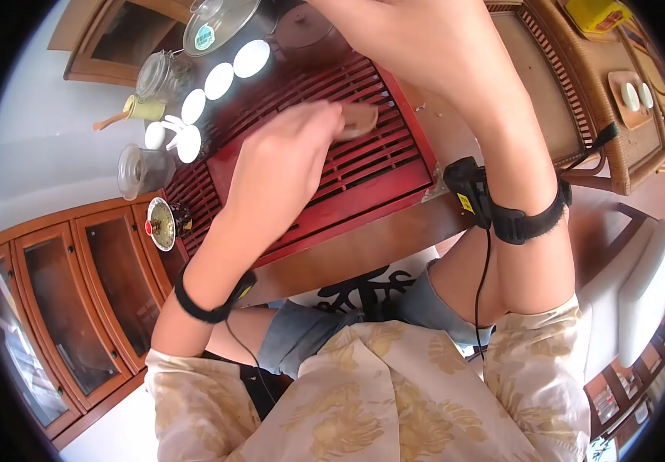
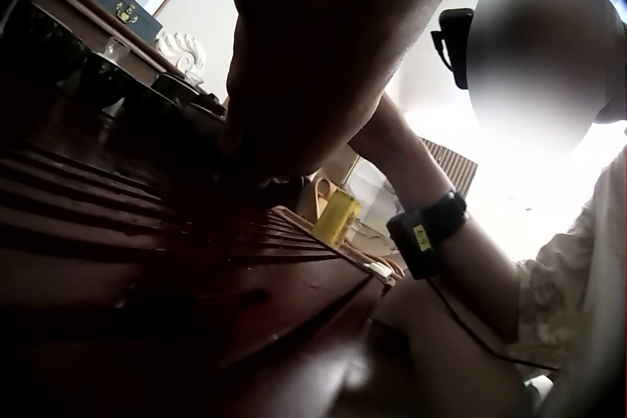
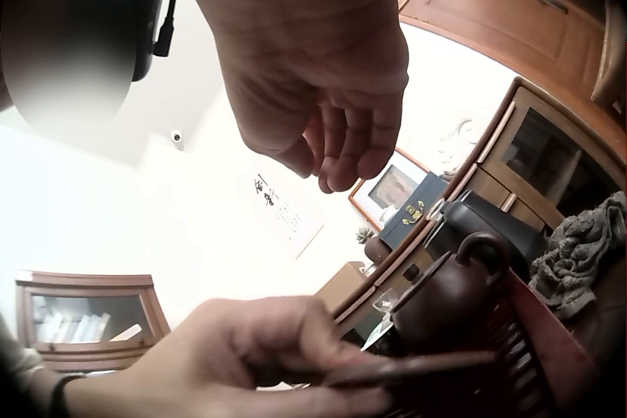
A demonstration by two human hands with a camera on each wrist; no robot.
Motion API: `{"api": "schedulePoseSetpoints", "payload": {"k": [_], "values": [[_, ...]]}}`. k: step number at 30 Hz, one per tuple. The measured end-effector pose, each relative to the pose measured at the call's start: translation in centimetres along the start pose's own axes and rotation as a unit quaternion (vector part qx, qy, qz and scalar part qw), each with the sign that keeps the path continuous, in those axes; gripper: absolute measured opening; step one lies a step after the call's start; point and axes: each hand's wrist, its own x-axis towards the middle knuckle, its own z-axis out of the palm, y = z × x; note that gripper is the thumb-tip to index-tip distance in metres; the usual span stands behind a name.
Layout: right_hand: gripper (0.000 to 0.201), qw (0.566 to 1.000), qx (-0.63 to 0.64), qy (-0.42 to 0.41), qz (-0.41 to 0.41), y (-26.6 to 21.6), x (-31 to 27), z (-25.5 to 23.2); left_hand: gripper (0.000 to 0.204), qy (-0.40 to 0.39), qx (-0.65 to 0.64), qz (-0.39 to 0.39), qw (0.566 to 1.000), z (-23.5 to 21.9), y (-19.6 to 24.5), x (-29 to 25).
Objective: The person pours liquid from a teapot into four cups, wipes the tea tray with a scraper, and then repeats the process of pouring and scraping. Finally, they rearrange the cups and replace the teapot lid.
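My left hand (image 1: 290, 150) reaches over the slatted red tea tray (image 1: 371, 204) and pinches a thin, flat brown piece (image 1: 359, 122), blurred in the head view. Seen from the right wrist, the left hand (image 3: 265, 354) holds this thin dark piece (image 3: 431, 369) edge-on between thumb and fingers; I cannot tell what kind of thing it is. My right hand (image 3: 313, 109) hangs in the air with loosely bent fingers and nothing in them. In the head view its fingers are cut off at the top edge. A dark brown teapot (image 3: 446, 300) stands below and beyond it.
Several white cups (image 1: 219, 81) line the tray's far left side. Near them stand a glass jar (image 1: 161, 75), a lidded glass bowl (image 1: 144, 171) and a patterned bowl (image 1: 162, 225). A rattan cart (image 1: 617, 154) is at the right; a grey cloth (image 3: 583, 251) lies past the teapot.
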Motion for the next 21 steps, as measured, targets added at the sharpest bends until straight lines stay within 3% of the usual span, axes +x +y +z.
{"api": "schedulePoseSetpoints", "payload": {"k": [4,6,9,12,15,18,21], "values": [[0.015,0.999,-0.028,0.013,-0.024,0.3,-0.1,0.1,0.018,-0.07,-0.027,0.005,0.997,-2.6,0.3,-2.0],[0.015,0.997,-0.001,0.024,-0.074,0.5,-0.3,0.0,0.017,-0.049,-0.034,0.013,0.998,-2.8,0.3,-1.5],[0.015,0.998,-0.02,-0.013,0.062,-0.2,0.5,0.0,0.015,0.018,-0.012,0.02,1.0,-1.7,-0.3,1.4],[0.016,0.995,0.029,-0.01,0.092,0.0,0.5,0.0,0.013,0.058,0.028,0.026,0.998,0.3,-0.5,4.3],[0.017,0.997,0.039,-0.02,0.062,-1.5,0.2,-1.2,0.018,0.024,0.086,0.023,0.996,2.0,-0.3,5.7],[0.017,0.998,-0.041,-0.004,0.047,0.5,0.5,-0.2,0.025,0.01,0.063,0.025,0.998,2.9,-0.1,5.3],[0.016,0.997,-0.046,0.021,-0.061,0.9,0.0,-0.3,0.026,0.012,0.025,0.058,0.998,2.4,0.9,3.6]]}}
